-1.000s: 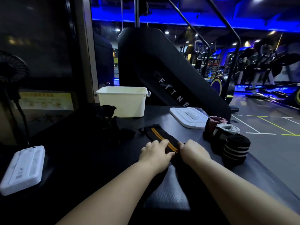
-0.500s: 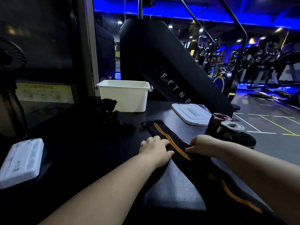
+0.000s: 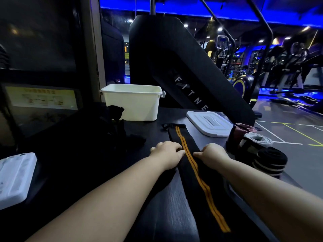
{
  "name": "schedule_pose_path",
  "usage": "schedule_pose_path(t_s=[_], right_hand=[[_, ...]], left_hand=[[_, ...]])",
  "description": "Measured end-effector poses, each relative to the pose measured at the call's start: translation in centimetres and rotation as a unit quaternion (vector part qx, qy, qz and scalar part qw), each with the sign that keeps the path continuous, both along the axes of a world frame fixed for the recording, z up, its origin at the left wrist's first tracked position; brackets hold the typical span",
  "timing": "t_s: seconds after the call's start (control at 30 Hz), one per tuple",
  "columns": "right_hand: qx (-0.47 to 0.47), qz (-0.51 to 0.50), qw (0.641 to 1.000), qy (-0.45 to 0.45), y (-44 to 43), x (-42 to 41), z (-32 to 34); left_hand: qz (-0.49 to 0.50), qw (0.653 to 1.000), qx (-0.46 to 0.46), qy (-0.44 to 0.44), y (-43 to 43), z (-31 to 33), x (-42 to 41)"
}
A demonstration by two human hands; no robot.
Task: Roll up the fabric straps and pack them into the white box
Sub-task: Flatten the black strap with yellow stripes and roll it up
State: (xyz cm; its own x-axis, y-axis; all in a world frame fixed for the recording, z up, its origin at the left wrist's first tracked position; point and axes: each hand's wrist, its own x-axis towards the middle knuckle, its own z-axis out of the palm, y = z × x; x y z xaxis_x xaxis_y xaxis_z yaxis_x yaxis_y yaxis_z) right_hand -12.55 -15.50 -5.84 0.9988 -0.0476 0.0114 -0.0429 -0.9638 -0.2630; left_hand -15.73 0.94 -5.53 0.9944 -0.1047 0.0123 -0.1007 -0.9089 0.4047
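view: head | mount: worn on person's head | facing: forward, down | range: near table (image 3: 167, 203) | lens: wide-angle

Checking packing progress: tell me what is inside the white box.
Only upper inner walls of the white box show; no strap rises above its rim. The near wall hides its floor, so contents cannot be ruled out.

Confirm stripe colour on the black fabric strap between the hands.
Orange double stripe lengthwise down the black fabric strap, head view.
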Motion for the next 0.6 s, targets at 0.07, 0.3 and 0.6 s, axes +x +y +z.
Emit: schedule_pose_path(t_s=[0.07, 0.3, 0.6], right_hand=[[0.009, -0.017, 1.000, -0.013, 0.6, 1.1, -0.3], [0.067, -0.063, 0.996, -0.021, 2.2, 4.6, -0.9], [0.061, -0.097, 0.992, -0.046, 3.7, 5.8, -1.1]], left_hand=[[-0.017, 0.999, 0.022, 0.018, -0.1, -0.1, 0.6], [0.003, 1.000, 0.029, 0.004, 0.9, -0.7, 2.9], [-0.015, 1.000, 0.016, -0.022, 1.6, -1.7, 3.0]])
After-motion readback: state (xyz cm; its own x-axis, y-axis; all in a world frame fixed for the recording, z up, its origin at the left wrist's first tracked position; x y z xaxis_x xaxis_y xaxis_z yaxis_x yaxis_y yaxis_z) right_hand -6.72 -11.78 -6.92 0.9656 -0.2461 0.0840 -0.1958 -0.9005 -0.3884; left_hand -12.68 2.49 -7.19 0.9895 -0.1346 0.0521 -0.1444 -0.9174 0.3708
